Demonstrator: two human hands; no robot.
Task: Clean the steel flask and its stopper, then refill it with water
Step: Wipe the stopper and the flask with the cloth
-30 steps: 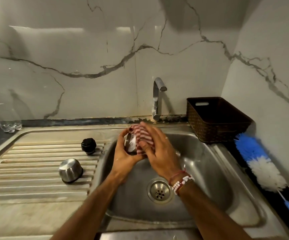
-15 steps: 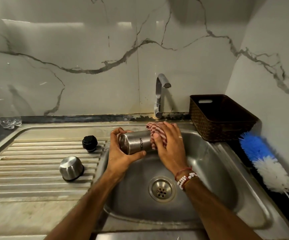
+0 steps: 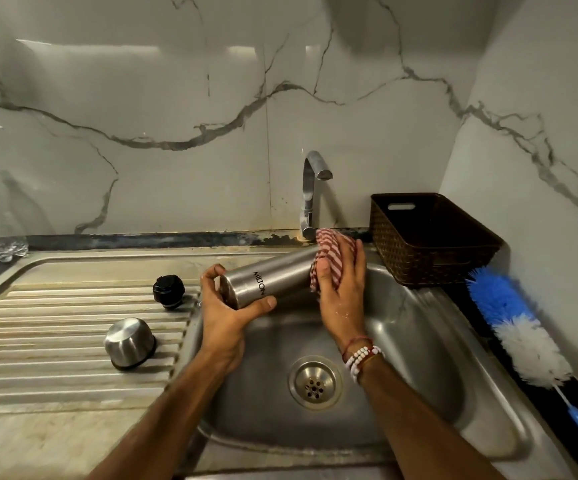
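The steel flask point(image 3: 273, 280) lies almost level over the sink basin point(image 3: 419, 341), its base toward me on the left. My left hand point(image 3: 226, 317) grips that base end with thumb below and fingers above. My right hand point(image 3: 343, 289) holds a red-and-white striped cloth point(image 3: 332, 252) wrapped round the flask's far end, which the cloth hides. The black stopper point(image 3: 168, 291) stands on the draining board point(image 3: 55, 341). The steel cap point(image 3: 129, 342) sits upside down on the board, nearer me.
The tap point(image 3: 311, 188) stands behind the sink, with no water seen running. A brown woven basket point(image 3: 429, 237) sits at the back right. A blue-and-white duster point(image 3: 519, 330) lies along the right counter. A clear plastic bottle point(image 3: 0, 233) stands far left. The drain point(image 3: 315, 382) is below my hands.
The cloth in my right hand has slid along the flask from its near end to its far end, leaving most of the steel body bare. My left hand still holds the base.
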